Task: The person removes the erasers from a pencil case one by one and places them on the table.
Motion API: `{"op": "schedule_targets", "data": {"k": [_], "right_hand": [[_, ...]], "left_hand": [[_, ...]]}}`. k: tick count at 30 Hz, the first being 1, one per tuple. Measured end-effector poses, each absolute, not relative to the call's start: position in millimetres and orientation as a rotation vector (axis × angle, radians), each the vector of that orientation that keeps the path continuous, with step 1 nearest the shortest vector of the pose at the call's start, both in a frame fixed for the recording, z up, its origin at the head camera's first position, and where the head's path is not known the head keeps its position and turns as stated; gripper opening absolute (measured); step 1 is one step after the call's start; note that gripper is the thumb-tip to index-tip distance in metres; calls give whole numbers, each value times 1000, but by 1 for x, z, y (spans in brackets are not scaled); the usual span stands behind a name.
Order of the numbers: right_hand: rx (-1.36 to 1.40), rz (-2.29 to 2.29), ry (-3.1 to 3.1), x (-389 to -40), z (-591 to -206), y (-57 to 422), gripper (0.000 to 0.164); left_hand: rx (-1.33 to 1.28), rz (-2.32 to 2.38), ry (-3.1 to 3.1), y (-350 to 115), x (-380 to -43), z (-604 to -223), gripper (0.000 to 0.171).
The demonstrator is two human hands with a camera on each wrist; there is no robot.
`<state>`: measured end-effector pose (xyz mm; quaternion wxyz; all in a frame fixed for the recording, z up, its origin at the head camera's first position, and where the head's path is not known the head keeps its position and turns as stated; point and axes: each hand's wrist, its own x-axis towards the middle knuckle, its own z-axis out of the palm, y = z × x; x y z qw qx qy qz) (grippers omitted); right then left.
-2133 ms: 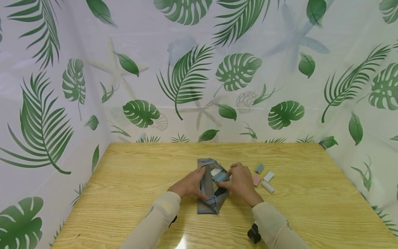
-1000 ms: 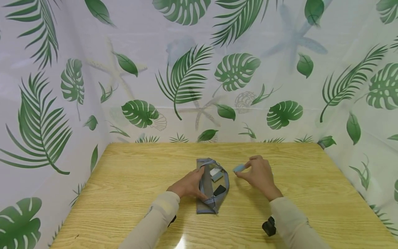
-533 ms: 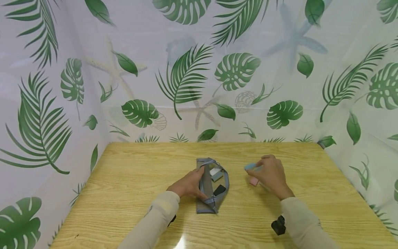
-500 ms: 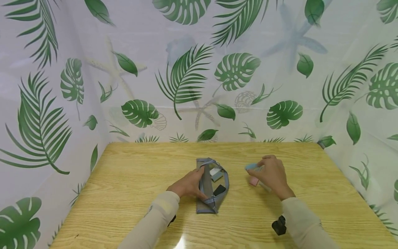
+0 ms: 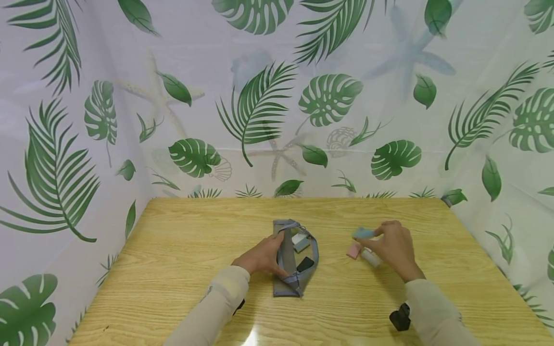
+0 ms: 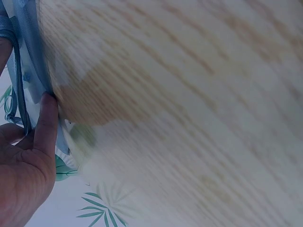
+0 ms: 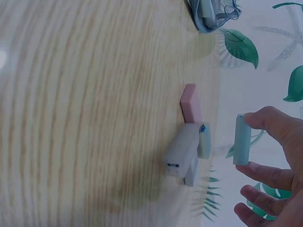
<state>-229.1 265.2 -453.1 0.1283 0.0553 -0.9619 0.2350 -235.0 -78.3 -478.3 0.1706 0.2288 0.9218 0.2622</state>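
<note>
A light blue block [image 5: 363,233] sits pinched between thumb and index finger of the right hand [image 5: 394,244], just above the tabletop [image 5: 195,221]; the other fingers are bent and free of it. Its long axis runs roughly sideways in the head view, the thumb at one end, the index finger at the other. Close by, a pink block [image 5: 353,251] and a whitish block [image 5: 370,258] lie on the tabletop, more small blocks partly hidden behind them. Well to the left, the left hand [image 5: 263,254], thumb and fingers wide apart, grips a grey-blue pouch [image 5: 287,262], its open mouth showing a black block [image 5: 305,264] inside.
</note>
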Motion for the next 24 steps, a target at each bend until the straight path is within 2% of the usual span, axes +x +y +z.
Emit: {"op": "schedule_targets", "data": {"k": [16,24], "right_hand": [[51,704,-2852,-221,-465,294,51],[20,713,-2827,-218,-471,304,43]], "left_hand": [[641,738,2616,-78,-235,-477,118],[638,735,2616,-78,-235,-478,117]]}}
